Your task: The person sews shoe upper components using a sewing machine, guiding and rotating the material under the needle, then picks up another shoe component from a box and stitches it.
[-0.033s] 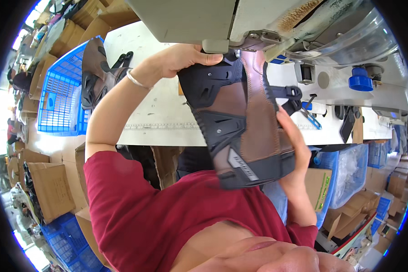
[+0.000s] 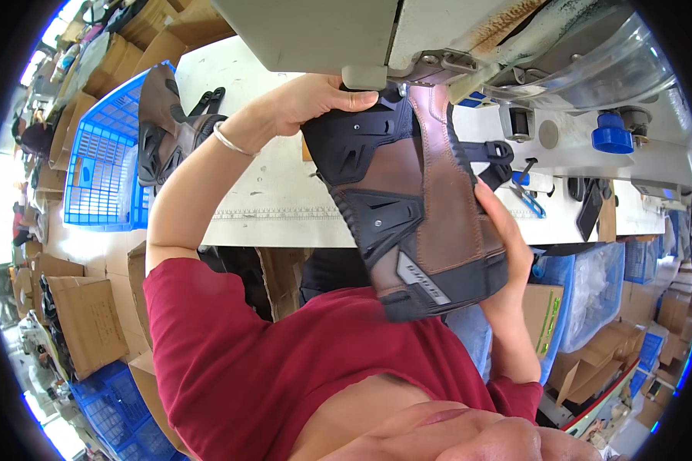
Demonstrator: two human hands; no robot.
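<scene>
A brown and black boot upper (image 2: 450, 200) with orange stitching, black plates and a buckle strap (image 2: 492, 154) is held across the table's front edge. Its far end reaches under the sewing machine head (image 2: 315, 38), where the contact point is hidden. My left hand (image 2: 315, 104) grips the far left edge, thumb on top, close beneath the machine. Along the near right side, my right hand (image 2: 509, 250) is closed around the edge, with part of its fingers hidden behind the upper. A similar boot upper (image 2: 161, 131) lies at the left by a blue basket (image 2: 104, 146).
The white table (image 2: 242, 192) has a ruler strip near its front edge. To the right lie a blue-handled tool (image 2: 534, 203) and a flat black object (image 2: 590, 211). A blue crate (image 2: 592, 300) and a cardboard box (image 2: 542, 315) stand below the table on the right.
The near end of the boot upper has swung slightly to the right, and my right hand has shifted right with it. My left hand stays in almost the same place.
</scene>
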